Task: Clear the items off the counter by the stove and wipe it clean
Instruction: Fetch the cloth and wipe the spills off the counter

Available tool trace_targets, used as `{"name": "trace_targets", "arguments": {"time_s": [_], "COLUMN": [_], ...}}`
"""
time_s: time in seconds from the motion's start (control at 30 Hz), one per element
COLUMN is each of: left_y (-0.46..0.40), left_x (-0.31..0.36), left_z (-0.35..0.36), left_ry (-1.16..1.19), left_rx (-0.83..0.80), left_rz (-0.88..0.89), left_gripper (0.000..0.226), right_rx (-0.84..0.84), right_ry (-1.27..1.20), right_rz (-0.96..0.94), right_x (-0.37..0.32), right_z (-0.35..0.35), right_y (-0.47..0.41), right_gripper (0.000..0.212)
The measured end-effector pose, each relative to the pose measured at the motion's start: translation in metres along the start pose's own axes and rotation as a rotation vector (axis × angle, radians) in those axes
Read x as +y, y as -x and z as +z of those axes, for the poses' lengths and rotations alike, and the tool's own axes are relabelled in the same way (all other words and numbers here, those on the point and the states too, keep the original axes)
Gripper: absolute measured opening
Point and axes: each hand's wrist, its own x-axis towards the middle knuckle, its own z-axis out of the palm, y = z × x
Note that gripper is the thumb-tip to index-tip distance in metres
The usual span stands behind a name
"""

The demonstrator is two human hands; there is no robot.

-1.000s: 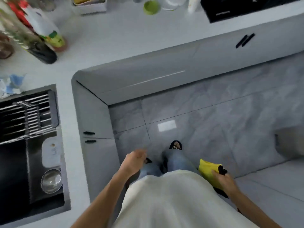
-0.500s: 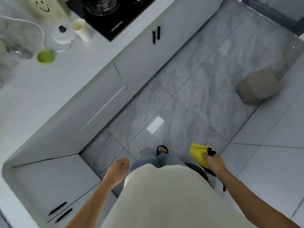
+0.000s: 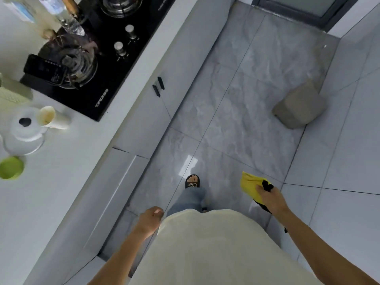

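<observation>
My right hand (image 3: 270, 197) grips a yellow cloth (image 3: 249, 186) with a black part, held low over the floor at my right side. Hanging by my hip, my left hand (image 3: 151, 220) has loosely curled fingers and holds nothing. The white counter (image 3: 67, 161) runs along the left. On it, beside the black stove (image 3: 98, 58), stand a white lidded pot (image 3: 24, 130), a cream cup (image 3: 48, 117) and a green cup (image 3: 10, 167). A pale box (image 3: 12, 93) stands at the left edge.
A black phone-like slab (image 3: 44, 69) lies on the stove's near burner, and a clear bottle (image 3: 67, 21) stands behind it. Grey cabinet fronts (image 3: 144, 120) face the tiled floor. A grey stool (image 3: 300, 104) sits on the floor at right. A dark door frame (image 3: 308, 11) is ahead.
My view has swung right along the counter from the sink corner to the stove, and I have stepped forward. Both hands stay low; the right keeps the yellow cloth.
</observation>
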Motion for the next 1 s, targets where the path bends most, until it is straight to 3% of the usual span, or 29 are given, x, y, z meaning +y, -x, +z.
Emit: {"name": "trace_targets", "arguments": {"time_s": [0.2,0.33,0.5,0.73,0.9,1.0], "left_y": [-0.054,-0.080,-0.111,-0.143,-0.153,-0.159], "left_x": [0.151,0.248,0.343,0.404,0.416,0.419], "left_z": [-0.083,-0.119,-0.140,-0.157,-0.170,-0.178], "left_ry": [-0.028,-0.036,-0.049,-0.137,-0.231,-0.269], "left_rx": [-0.014,-0.041,-0.052,-0.046,-0.020,-0.015], "left_rz": [0.179,0.282,0.329,0.187,0.107,0.066], "left_gripper": [0.033,0.034,0.030,0.038,0.035,0.034], "right_rx": [0.051,0.076,0.051,0.036,0.017,-0.014], "right_ry": [-0.071,-0.141,-0.196,-0.167,-0.109,-0.075], "right_rz": [0.167,0.233,0.272,0.249,0.098,0.023], "right_x": [-0.005,-0.010,-0.037,-0.138,-0.239,-0.301], "right_z": [-0.018,-0.033,-0.066,-0.135,-0.177,-0.190], "right_y": [-0.007,-0.016,-0.060,-0.159,-0.229,-0.267], "right_gripper": [0.038,0.022,0.033,0.024,0.014,0.021]}}
